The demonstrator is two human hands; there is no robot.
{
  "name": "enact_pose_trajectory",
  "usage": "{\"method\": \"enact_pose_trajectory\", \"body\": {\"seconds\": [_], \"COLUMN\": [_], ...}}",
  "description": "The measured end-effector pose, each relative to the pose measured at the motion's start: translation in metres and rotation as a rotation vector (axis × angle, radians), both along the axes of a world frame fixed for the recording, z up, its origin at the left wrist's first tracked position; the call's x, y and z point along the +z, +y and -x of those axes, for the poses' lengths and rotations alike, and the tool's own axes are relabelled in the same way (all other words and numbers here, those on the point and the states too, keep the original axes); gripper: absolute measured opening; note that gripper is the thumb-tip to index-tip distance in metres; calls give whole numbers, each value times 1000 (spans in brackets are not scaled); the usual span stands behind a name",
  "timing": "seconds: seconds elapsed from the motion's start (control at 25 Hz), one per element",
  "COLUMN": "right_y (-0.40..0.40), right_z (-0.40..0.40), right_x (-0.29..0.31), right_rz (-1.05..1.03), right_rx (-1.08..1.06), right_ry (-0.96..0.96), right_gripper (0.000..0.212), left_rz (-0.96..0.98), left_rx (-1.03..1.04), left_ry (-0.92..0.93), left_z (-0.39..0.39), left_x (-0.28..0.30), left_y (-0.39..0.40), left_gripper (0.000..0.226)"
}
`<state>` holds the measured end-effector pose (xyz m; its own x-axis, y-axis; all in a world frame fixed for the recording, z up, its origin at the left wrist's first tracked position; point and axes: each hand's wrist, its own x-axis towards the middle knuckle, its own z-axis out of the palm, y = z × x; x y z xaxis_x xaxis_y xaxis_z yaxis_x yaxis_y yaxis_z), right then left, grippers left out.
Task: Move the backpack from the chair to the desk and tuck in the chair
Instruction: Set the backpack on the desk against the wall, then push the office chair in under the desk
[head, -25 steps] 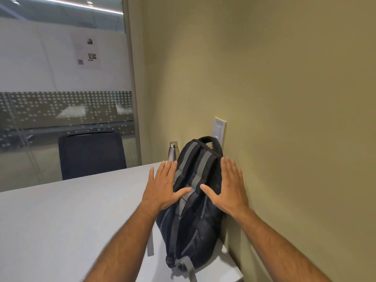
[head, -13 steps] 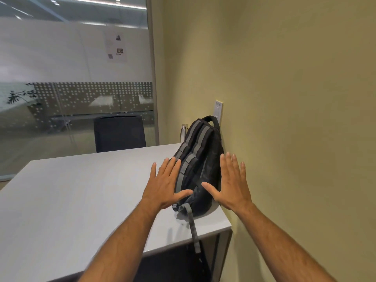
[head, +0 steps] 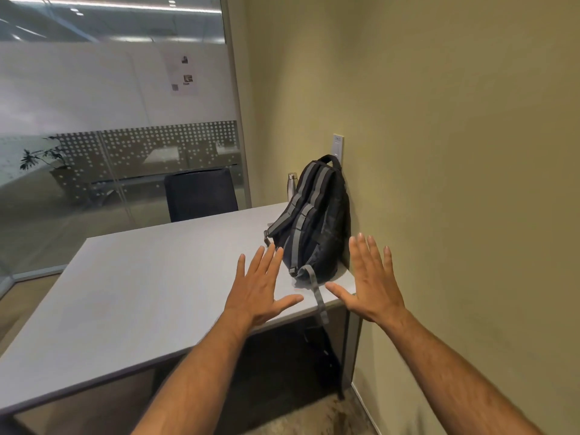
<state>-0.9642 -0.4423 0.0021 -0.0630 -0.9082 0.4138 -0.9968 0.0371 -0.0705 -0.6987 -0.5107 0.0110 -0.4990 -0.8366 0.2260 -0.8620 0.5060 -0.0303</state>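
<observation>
A black backpack point(head: 317, 221) with grey stripes stands on the right end of the light grey desk point(head: 150, 287), leaning against the yellow-green wall. One grey strap hangs over the desk's near edge. My left hand point(head: 260, 290) hovers with fingers spread, just short of the backpack and apart from it. My right hand point(head: 372, 281) is also spread flat, to the right of the bag near the wall, touching nothing. A dark chair point(head: 201, 197) stands at the desk's far side; no other chair is in view.
A steel bottle point(head: 292, 185) stands behind the backpack by the wall. A white wall plate point(head: 338, 147) sits above the bag. A glass partition point(head: 119, 158) closes the far side of the room. Carpet shows below the desk's near edge.
Both hands have come off the backpack and drawn back toward me, still spread. My view has pulled back from the desk, so more of the tabletop and its near edge show.
</observation>
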Motion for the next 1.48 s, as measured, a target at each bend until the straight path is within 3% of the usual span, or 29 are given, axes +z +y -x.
{"method": "enact_pose_trajectory", "body": {"seconds": [0.44, 0.84, 1.2, 1.48], "right_y": [135, 221, 273, 308], "right_z": [-81, -181, -321, -465], "right_x": [0, -37, -42, -45], "right_rz": [-16, -76, -108, -156], "right_rx": [85, 211, 296, 198], "right_ry": [-37, -47, -63, -99], "right_gripper": [115, 110, 112, 111], "left_rz": [-20, -54, -47, -53], "left_rx": [75, 189, 262, 177], "left_ry": [-7, -60, -49, -25], "left_z": [-96, -208, -348, -479], "left_x": [-6, -18, -13, -19], "left_y": [147, 280, 341, 365], "left_gripper": [116, 120, 122, 119]}}
